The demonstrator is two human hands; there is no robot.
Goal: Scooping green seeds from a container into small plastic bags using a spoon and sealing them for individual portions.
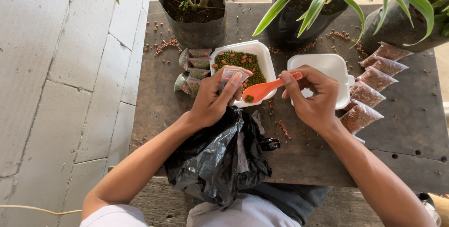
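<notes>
My left hand point(214, 100) grips a small clear plastic bag point(231, 74) over the near edge of a white foam tray point(267, 63) filled with green and brown seeds. An orange plastic spoon point(263, 90) sits in my right hand point(312, 97), its bowl carrying a few green seeds just right of the bag's mouth. A crumpled black plastic bag point(217, 157) lies on my lap against the table's front edge.
Several small filled bags of green seeds point(194, 68) lie left of the tray. A row of bags of brown seeds point(372, 89) lies right of a white foam lid point(327, 65). Three potted plants point(196, 7) stand at the back of the dark wooden table point(407, 129). Loose seeds are scattered about.
</notes>
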